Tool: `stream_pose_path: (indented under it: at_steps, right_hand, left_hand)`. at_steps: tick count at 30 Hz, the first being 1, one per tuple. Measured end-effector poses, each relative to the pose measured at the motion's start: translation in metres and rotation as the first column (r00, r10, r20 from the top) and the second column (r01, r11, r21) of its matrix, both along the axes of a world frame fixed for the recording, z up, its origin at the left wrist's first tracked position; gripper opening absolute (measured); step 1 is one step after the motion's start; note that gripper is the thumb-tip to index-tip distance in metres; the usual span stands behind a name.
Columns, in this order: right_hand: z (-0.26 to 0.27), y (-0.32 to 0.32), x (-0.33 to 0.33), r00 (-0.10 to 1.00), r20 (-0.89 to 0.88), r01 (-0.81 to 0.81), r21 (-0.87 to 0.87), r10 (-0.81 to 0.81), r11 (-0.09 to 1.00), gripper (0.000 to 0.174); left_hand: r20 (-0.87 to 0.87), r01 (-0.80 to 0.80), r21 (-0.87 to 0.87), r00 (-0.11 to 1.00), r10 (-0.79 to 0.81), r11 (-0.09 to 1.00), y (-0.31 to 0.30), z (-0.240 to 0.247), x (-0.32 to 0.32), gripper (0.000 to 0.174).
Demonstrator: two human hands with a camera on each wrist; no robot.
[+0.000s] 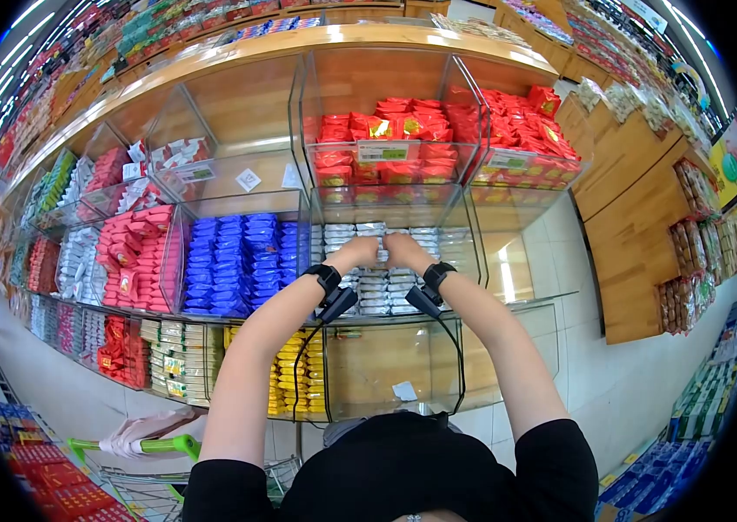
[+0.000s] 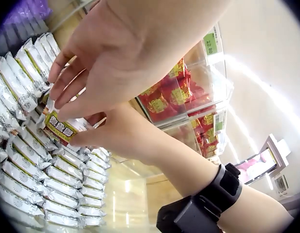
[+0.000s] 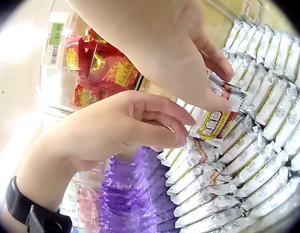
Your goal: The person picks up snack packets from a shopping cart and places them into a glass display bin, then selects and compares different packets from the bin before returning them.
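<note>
A small white snack packet (image 2: pixel 60 127) with a yellow-and-dark printed label is held between my two hands, low over rows of white-wrapped packets (image 1: pixel 377 291). My left hand (image 1: pixel 356 252) has its thumb and fingertips at one end of the packet. From the other side, my right hand (image 1: pixel 403 250) pinches it, the thumb lying across the wrapper (image 3: pixel 213 125) in the right wrist view. The fingers behind the packet are partly hidden. Silvery-white packets lie stacked in neat columns right under both hands.
Clear plastic dividers (image 1: pixel 306 130) separate the shelf bins. Blue packets (image 1: pixel 242 257) fill the bin to the left, and red bags (image 1: pixel 399 126) the one above. Yellow packets (image 1: pixel 299 374) sit lower down. A cart with a green handle (image 1: pixel 160 445) stands at lower left.
</note>
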State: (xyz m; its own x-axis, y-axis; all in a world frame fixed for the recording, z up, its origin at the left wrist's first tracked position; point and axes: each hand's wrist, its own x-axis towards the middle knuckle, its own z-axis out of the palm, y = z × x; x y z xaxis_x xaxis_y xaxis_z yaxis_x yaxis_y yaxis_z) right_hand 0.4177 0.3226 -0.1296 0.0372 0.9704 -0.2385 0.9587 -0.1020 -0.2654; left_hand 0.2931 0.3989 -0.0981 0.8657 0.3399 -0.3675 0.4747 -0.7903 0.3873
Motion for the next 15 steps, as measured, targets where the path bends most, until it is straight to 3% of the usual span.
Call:
stream_pose_path:
  at_steps: [1,3,7,9,15]
  right_hand:
    - [-0.002,0.001,-0.001,1.000,0.000,-0.001,0.000,0.001,1.000,0.039]
    - [-0.004,0.001,-0.004,1.000,0.011,0.024,0.052,-0.025,0.998,0.038]
    - [0.004,-0.004,-0.012,0.999,-0.011,0.037,0.083,-0.036,0.996,0.041]
    - [0.007,-0.006,-0.017,0.994,-0.063,0.094,0.151,-0.086,0.984,0.044]
    - [-0.006,-0.006,-0.010,0.990,-0.133,0.066,0.221,-0.037,0.973,0.043]
  left_hand:
    - [0.000,-0.001,0.000,1.000,0.001,1.000,0.000,-0.003,0.001,0.015]
    - [-0.091,0.158,0.028,0.984,-0.155,0.987,0.000,-0.006,0.002,0.018]
    - [-0.150,0.124,-0.028,0.981,-0.126,0.992,-0.002,-0.010,0.002,0.021]
    - [-0.270,0.199,-0.079,0.939,-0.213,0.977,-0.003,-0.015,0.003,0.030]
    - [-0.385,0.236,-0.117,0.885,-0.263,0.965,-0.014,0.010,0.002,0.051]
